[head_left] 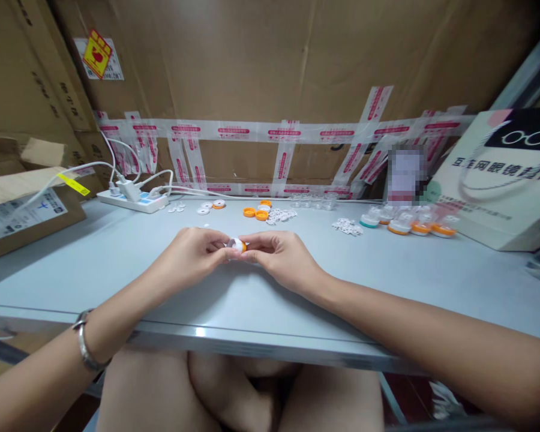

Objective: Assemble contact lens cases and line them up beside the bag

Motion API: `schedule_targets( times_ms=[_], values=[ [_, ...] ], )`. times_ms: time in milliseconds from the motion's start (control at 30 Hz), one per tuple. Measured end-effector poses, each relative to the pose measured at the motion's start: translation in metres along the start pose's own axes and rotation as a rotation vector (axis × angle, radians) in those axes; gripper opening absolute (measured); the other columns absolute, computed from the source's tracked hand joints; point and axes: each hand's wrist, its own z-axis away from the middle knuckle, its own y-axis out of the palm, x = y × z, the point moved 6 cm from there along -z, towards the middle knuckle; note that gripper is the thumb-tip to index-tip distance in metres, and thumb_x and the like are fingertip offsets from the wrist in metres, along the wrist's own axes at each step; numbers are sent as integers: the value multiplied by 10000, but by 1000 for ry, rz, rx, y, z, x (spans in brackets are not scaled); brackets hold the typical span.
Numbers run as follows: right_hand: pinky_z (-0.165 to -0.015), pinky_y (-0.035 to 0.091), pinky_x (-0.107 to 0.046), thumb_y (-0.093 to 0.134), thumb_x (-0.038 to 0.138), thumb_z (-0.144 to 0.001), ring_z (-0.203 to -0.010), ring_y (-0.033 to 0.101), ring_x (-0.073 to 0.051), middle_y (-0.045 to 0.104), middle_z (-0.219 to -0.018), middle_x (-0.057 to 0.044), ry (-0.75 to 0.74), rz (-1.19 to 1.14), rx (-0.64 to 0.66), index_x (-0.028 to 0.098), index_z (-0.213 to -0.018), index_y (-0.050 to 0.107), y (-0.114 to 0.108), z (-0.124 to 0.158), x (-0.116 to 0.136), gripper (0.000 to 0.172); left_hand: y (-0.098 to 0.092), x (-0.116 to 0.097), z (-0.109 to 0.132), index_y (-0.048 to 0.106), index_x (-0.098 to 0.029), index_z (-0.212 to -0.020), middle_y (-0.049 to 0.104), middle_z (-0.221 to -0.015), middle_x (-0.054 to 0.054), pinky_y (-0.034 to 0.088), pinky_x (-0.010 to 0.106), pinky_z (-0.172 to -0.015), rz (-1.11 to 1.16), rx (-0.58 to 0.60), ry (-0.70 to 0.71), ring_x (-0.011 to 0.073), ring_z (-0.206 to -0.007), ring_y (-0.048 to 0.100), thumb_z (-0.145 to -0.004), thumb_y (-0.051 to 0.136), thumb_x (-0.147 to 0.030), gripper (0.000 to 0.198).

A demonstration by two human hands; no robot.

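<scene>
Above the grey table (297, 324), a small orange and white round cap (237, 245) is pinched between my two hands. My left hand (197, 253) holds its left, white side with thumb and fingertips. On the orange side, my right hand (284, 254) grips with thumb and fingers closed. Fingertips hide much of the cap. Several orange caps (249, 212) lie beyond the hands, beside a pile of small white pieces (281, 216). White discs (203, 211) lie to their left, and a second white pile (347, 227) is to the right.
Clear plastic domes (312, 201) line the back. Clear-topped containers with orange or teal bases (399, 228) stand at right, before a paper bag (490, 192). A white power strip (137, 201) with cables lies at back left, near a cardboard box (31, 210). Taped cardboard (234, 66) walls the back.
</scene>
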Motion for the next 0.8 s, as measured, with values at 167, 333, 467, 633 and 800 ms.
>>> schedule_targets(
  times_ms=[167, 333, 467, 633, 800],
  values=[
    [-842, 528, -339, 659, 89, -683, -832, 703, -184, 765, -846, -43, 67, -26, -29, 172, -891, 757, 0, -1, -3, 244, -1, -3, 0, 735, -178, -788, 746, -731, 25, 449, 227, -587, -78, -24, 63, 180, -663, 654, -801, 548, -370, 268],
    [-797, 532, -311, 666, 75, -656, -773, 697, -165, 761, -772, -23, 113, -81, -23, 172, -845, 762, 0, -1, -5, 233, 0, 0, 1, 742, -191, -812, 754, -755, 27, 460, 240, -610, -98, -40, 73, 190, -668, 659, -804, 546, -392, 280],
    [-787, 527, -294, 662, 57, -649, -751, 690, -149, 757, -743, -12, 140, -103, -16, 171, -827, 764, 1, -1, -5, 234, 2, 1, 0, 733, -186, -810, 755, -778, 32, 456, 247, -618, -120, -16, 81, 195, -685, 669, -818, 527, -400, 297],
    [-768, 528, -293, 672, 47, -624, -696, 678, -135, 746, -702, -5, 161, -154, -20, 162, -789, 760, 1, -2, -6, 219, 2, -1, -1, 728, -197, -814, 751, -793, 36, 457, 266, -652, -159, -8, 115, 201, -715, 675, -817, 530, -356, 254],
    [-726, 532, -279, 689, 28, -632, -646, 668, -125, 738, -686, -18, 188, -174, -70, 124, -812, 738, -2, -3, -8, 209, 2, -2, -2, 722, -189, -833, 746, -825, 40, 480, 270, -703, -108, -17, 122, 203, -761, 681, -806, 545, -332, 230]
  ],
)
